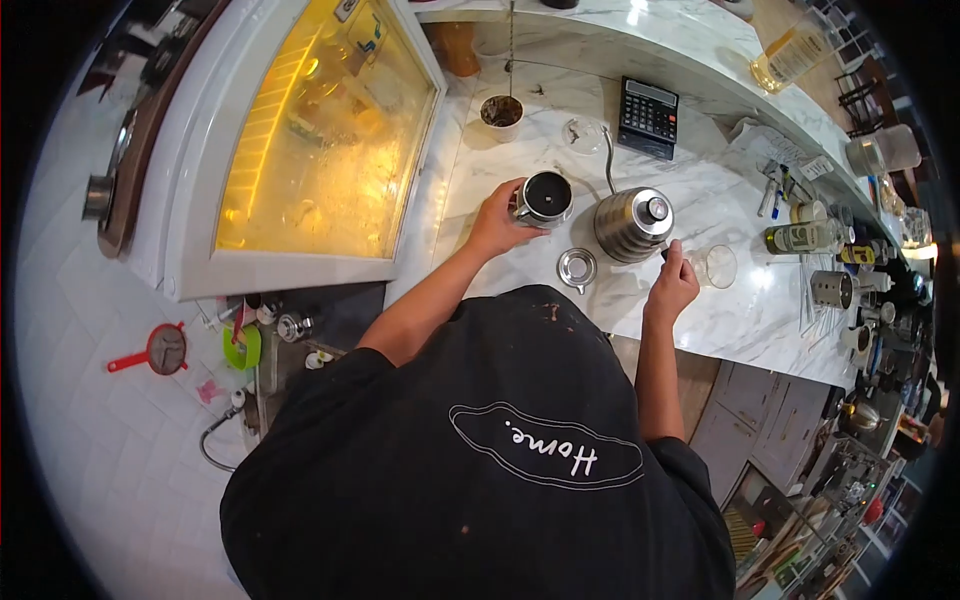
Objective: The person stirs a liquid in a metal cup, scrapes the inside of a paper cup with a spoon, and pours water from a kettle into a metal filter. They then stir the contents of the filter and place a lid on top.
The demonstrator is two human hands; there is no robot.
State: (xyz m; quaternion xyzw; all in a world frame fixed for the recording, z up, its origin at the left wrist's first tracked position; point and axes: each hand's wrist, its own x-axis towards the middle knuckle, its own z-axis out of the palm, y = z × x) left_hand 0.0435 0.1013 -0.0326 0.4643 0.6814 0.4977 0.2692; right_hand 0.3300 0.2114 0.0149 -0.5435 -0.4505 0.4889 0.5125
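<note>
My left hand (498, 222) is wrapped round the side of a small metal cup (547, 196) with a dark, round inside; what fills it I cannot make out. My right hand (672, 288) grips the dark handle of a steel gooseneck kettle (622, 228), whose spout points away from me. The kettle's lid is on. Between the two hands, nearer my body, lies a small round metal piece (577, 268) with a tab. A clear glass (719, 266) stands just right of my right hand.
Farther back are a white cup of dark grounds (501, 115) with a long stirrer, a clear dish (582, 135) and a black calculator (649, 115). A lit glass-door fridge (330, 130) flanks the left side. Bottles (800, 238) and utensils line the right of the marble counter (690, 325).
</note>
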